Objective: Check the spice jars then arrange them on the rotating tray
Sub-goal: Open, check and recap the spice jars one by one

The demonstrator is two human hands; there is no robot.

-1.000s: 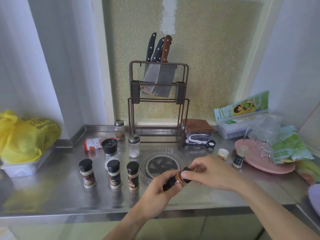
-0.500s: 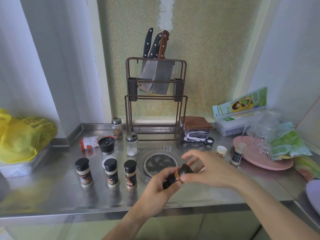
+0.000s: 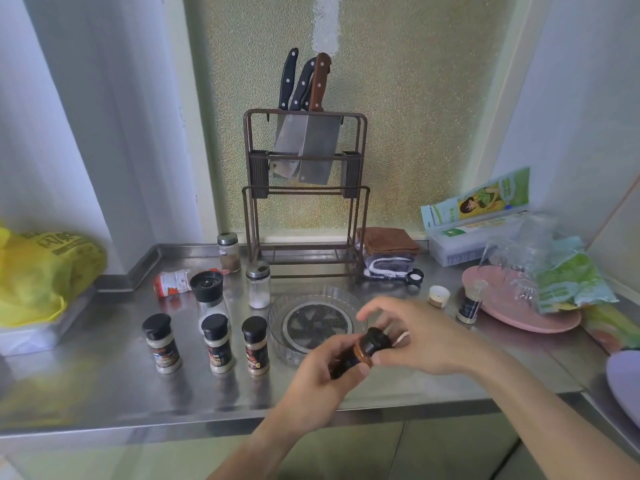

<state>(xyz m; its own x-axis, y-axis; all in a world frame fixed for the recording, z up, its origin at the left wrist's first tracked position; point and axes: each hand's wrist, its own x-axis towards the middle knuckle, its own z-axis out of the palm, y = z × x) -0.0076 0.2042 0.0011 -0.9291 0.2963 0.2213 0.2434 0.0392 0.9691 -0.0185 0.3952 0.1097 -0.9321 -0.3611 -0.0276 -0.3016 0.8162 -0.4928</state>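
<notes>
Checking one dark jar point(image 3: 360, 351) just below frame centre, tilted, lifted clear of the steel counter point(image 3: 104, 386). Left hand point(image 3: 322, 379) wrapped around its body, fingers clamped; right hand point(image 3: 415, 336) at the black cap point(image 3: 377, 337), thumb and fingertips pinched on it, remaining fingers spread apart above. Cannot tell whether loosening or tightening.

Judged as early in the task: clear rotating tray point(image 3: 277, 313) at centre holds no jars. Three black-capped jars point(image 3: 216, 342) lined up left of centre, grinder point(image 3: 207, 292), shaker point(image 3: 258, 284) and glass jar point(image 3: 228, 252) behind them, one small jar point(image 3: 469, 301) beside the pink plate point(image 3: 502, 313) at right, all yet to be placed.

Compared with half a second back: same two-handed hold on the same jar, right fingers shifted slightly round the cap, jars on the counter unmoved, view dipped a little.
</notes>
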